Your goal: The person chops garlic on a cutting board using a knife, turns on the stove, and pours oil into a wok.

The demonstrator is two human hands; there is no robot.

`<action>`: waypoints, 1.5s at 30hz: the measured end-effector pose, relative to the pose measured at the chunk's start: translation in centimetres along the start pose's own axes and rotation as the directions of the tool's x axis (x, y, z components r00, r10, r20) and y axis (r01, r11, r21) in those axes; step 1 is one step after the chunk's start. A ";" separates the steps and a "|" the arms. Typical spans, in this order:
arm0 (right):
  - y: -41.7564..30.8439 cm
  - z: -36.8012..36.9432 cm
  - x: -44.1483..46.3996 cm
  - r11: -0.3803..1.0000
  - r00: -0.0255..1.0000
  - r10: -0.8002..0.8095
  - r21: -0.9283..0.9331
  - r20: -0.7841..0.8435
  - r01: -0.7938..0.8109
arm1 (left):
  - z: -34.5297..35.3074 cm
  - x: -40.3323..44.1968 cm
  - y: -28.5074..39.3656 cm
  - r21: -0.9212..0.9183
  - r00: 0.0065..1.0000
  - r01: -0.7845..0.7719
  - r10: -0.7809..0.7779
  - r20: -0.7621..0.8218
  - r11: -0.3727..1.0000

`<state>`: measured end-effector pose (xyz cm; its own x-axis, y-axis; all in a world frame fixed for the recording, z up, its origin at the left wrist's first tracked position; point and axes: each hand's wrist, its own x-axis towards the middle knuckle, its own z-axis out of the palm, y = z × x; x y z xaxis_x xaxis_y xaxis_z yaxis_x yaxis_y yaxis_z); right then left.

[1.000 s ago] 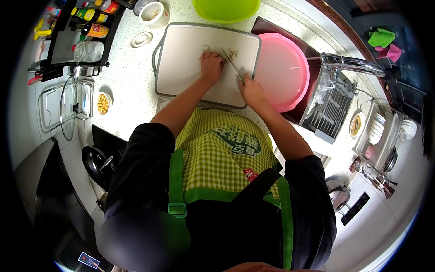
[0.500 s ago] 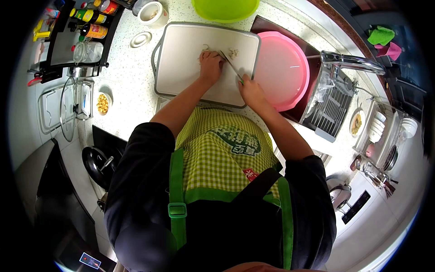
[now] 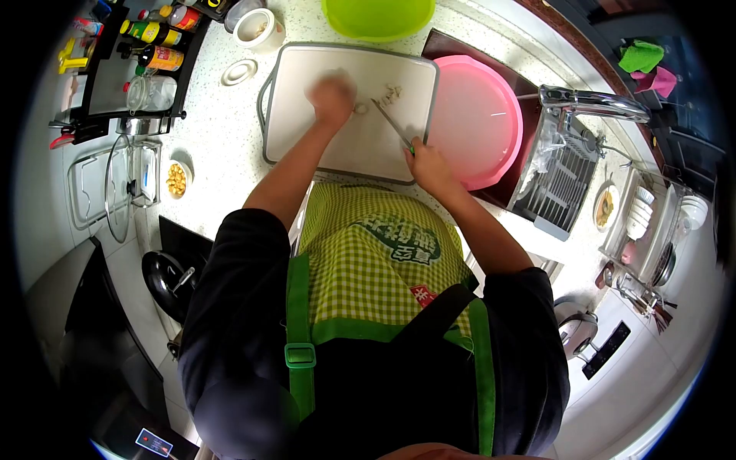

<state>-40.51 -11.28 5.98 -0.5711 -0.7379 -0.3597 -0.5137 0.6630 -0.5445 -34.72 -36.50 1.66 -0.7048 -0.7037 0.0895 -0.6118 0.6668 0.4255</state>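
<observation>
My right hand (image 3: pixel 431 167) grips a knife (image 3: pixel 392 123) by its green-marked handle, the blade slanting up and left over the cutting board (image 3: pixel 307 138). Over the left half of the board, my left hand (image 3: pixel 332 100) is smeared by motion, so its fingers cannot be made out. Small pale chopped pieces (image 3: pixel 392 95) lie just beyond the knife tip. Another pale piece (image 3: pixel 361 109) rests between the knife and my left hand; the pieces are too small to name.
A pink basin (image 3: pixel 475 123) stands right of the board, beside the faucet (image 3: pixel 590 103). Beyond the board is a green basin (image 3: pixel 379 19). A white tub (image 3: pixel 258 31), its lid (image 3: pixel 239 72) and a bowl of yellowish pieces (image 3: pixel 177 179) sit at left.
My left hand has moved left, away from the knife blade, uncovering a pale piece on the board. The knife has shifted slightly toward me.
</observation>
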 end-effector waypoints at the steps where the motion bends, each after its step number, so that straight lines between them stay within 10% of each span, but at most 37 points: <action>1: 0.3 0.1 0.0 1.000 1.000 0.010 0.012 -0.009 -0.009 | 0.1 0.5 -0.2 0.024 0.993 0.040 -0.042 0.110 0.999; 7: 0.6 -0.6 0.4 0.995 0.991 0.098 0.035 -0.096 -0.095 | 2.7 0.3 -0.2 -0.289 0.984 -0.014 0.064 0.167 0.957; 14: 0.9 -1.1 0.5 0.993 0.987 0.109 0.068 -0.118 -0.101 | 2.0 0.3 1.1 -0.148 1.000 -0.003 0.005 0.014 0.989; 19: 0.7 -1.0 0.5 0.993 0.989 0.104 0.065 -0.108 -0.097 | 2.0 -0.6 1.3 -0.374 0.954 -0.117 0.209 0.215 0.920; 45: -0.2 -1.0 -1.1 0.999 0.998 0.043 -0.011 -0.046 -0.043 | 1.8 -3.4 0.6 -0.273 0.936 -0.344 0.350 -0.029 0.898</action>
<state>-40.45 -10.46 7.22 -0.6217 -0.7021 -0.3472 -0.4952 0.6958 -0.5203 -33.28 -33.26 0.00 -0.8636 -0.4326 0.2590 -0.2088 0.7744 0.5972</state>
